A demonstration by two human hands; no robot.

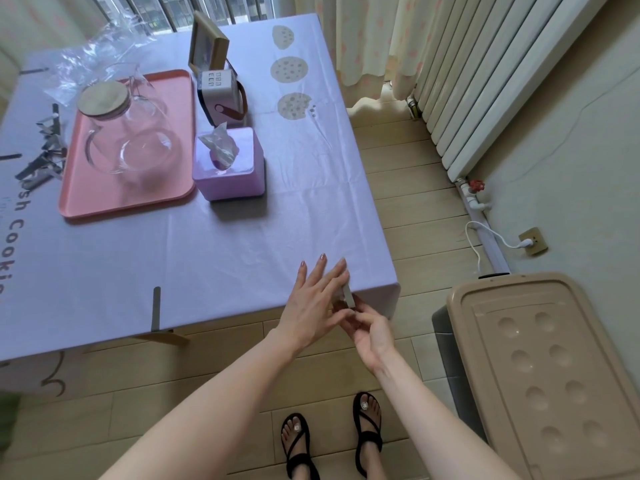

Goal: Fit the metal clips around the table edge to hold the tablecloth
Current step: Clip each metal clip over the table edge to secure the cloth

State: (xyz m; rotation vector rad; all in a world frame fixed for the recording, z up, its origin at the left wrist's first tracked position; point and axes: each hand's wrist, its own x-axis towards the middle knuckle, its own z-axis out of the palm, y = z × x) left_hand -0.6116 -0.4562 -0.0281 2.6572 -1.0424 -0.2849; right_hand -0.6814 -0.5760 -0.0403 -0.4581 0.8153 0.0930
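Note:
A lilac tablecloth (242,237) covers the table. At its near edge close to the right corner, a grey metal clip (348,295) stands partly over the edge. My left hand (317,303) lies flat on the cloth beside the clip, fingers spread and touching it. Below the edge, my right hand (369,329) grips the clip's lower part. Another metal clip (156,308) sits fitted on the near edge further left. Several loose clips (46,150) lie in a pile at the table's left.
A pink tray (166,188) carries a glass jug with a wooden lid (104,98). A lilac tissue box (230,168), a small white speaker (218,88) and a picture frame (207,43) stand nearby. A beige storage bin (543,368) sits on the floor at right, with a radiator (491,81) behind it.

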